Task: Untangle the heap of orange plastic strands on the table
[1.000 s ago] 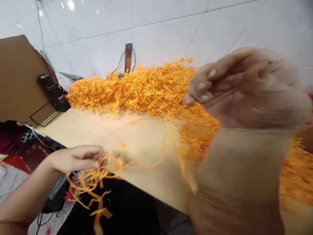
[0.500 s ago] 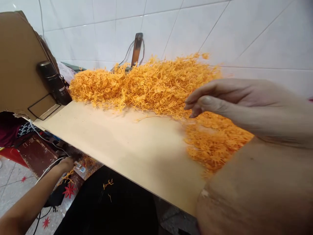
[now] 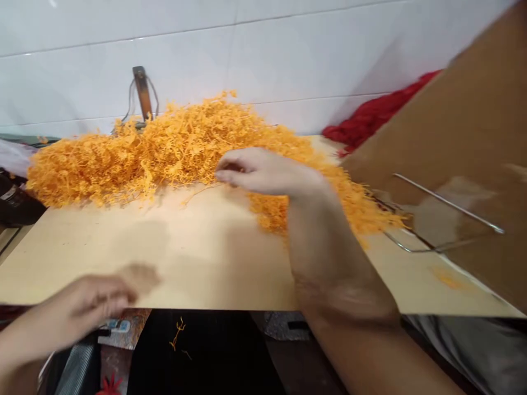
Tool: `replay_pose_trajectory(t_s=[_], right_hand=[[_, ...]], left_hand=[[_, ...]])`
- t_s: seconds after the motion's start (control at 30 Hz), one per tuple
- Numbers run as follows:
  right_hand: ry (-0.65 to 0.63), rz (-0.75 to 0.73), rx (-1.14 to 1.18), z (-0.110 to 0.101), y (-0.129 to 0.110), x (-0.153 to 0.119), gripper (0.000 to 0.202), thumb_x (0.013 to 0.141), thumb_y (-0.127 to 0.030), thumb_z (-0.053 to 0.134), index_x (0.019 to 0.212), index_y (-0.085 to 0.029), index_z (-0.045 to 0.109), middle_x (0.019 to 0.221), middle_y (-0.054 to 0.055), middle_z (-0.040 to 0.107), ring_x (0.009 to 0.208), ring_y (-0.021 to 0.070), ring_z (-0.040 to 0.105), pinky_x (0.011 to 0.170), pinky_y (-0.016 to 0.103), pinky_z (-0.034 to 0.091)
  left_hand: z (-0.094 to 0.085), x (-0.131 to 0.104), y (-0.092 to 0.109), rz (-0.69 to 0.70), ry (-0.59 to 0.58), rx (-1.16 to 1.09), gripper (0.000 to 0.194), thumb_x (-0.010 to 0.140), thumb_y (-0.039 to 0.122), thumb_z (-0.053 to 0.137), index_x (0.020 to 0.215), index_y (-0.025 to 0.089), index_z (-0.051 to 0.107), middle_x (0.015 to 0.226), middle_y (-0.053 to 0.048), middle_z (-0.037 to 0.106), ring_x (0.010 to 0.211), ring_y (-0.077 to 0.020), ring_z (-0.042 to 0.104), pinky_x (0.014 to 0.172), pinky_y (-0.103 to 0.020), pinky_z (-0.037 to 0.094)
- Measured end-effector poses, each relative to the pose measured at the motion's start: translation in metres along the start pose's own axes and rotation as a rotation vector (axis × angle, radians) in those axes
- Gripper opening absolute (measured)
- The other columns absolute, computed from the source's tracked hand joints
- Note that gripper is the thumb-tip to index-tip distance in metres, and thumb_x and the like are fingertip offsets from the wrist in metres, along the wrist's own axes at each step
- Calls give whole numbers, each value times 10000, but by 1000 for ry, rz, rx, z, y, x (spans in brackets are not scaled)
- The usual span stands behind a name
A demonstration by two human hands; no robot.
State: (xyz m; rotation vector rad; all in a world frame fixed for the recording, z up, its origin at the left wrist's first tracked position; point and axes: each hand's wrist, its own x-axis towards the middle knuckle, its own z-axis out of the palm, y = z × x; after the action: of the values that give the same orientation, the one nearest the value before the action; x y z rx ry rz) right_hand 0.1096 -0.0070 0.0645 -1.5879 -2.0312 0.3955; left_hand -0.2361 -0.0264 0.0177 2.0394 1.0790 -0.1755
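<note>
A long heap of tangled orange artificial sprigs (image 3: 181, 137) lies along the back of the pale wooden board (image 3: 193, 247) and bends toward me on the right. At the heap's front edge is my right hand (image 3: 259, 170), its fingers curled in and thumb near the forefinger; their tips hide whatever is between them. One thin orange stem (image 3: 201, 192) runs from beside those fingertips across the board. My left hand (image 3: 101, 299) hovers over the board's front left edge, smeared by motion, so its grip is unclear.
Cardboard (image 3: 461, 142) stands at the right, with a metal rod (image 3: 448, 203) before it. Red material (image 3: 374, 118) lies behind. A black flask (image 3: 16, 200) is at far left. An upright brown tool with a cord (image 3: 143, 93) stands by the tiled wall.
The view has swung right, bringing the cardboard and red material into sight. My left hand has risen from below the board to its front edge. My right hand remains beside the heap.
</note>
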Motion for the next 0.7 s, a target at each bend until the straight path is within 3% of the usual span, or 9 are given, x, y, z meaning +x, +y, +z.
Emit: replay_pose_trajectory(t_s=[0.07,0.1,0.17,0.23,0.3,0.37,0.47,0.6,0.7], right_hand=[[-64,-32,21,17,-4,-4,168,832,-277,502,856,-155,615,867,47,639,760,135,560,657,254,396],[-122,-44,31,26,-4,-7,184,843,-274,480,867,-152,615,863,49,641,761,134,561,661,252,396],[-186,-23,-9,41,-1,-17,181,842,-260,474,836,-145,615,852,60,639,758,136,551,668,253,389],[-196,48,-49,50,6,-29,173,840,-244,476,821,-139,612,869,78,641,762,140,543,679,257,387],[-183,78,-59,52,14,-42,175,846,-236,468,820,-138,610,878,82,641,769,139,539,695,258,387],[-158,99,-50,48,22,-53,181,852,-234,460,819,-137,609,857,73,637,755,129,534,690,250,385],[-94,166,-51,36,29,-59,180,851,-234,472,811,-123,608,802,56,620,703,108,513,657,232,370],[-39,180,-73,24,30,-47,179,847,-231,482,815,-107,608,754,36,599,663,94,495,635,224,353],[44,189,-118,18,30,-24,179,847,-239,492,839,-103,609,779,38,602,687,99,502,659,229,365]], left_hand=[[-33,40,11,-27,418,127,552,813,629,363,1050,173,566,1035,-74,618,929,-222,546,799,-289,397],[-47,64,13,-40,565,197,585,827,627,335,1137,160,502,1138,-94,570,989,-238,526,811,-296,382],[-66,111,11,-110,655,313,669,789,668,373,1132,100,455,1148,-134,528,1003,-259,509,740,-282,367],[-74,149,5,-148,661,345,647,736,701,429,999,113,489,941,-76,556,873,-220,516,627,-251,315],[-74,174,0,-74,676,283,520,730,644,492,893,150,497,762,-9,520,741,-159,489,585,-236,268],[-72,185,1,-12,690,183,366,741,523,537,826,172,482,669,18,489,663,-129,470,572,-235,257],[-72,180,15,-37,662,68,244,743,415,535,768,187,450,628,20,487,606,-122,465,556,-240,286],[-72,166,52,36,659,92,274,790,426,447,669,180,443,600,29,417,556,-89,386,557,-235,309],[-52,178,75,170,709,208,323,804,460,437,853,162,553,824,-40,570,757,-151,526,712,-283,423]])
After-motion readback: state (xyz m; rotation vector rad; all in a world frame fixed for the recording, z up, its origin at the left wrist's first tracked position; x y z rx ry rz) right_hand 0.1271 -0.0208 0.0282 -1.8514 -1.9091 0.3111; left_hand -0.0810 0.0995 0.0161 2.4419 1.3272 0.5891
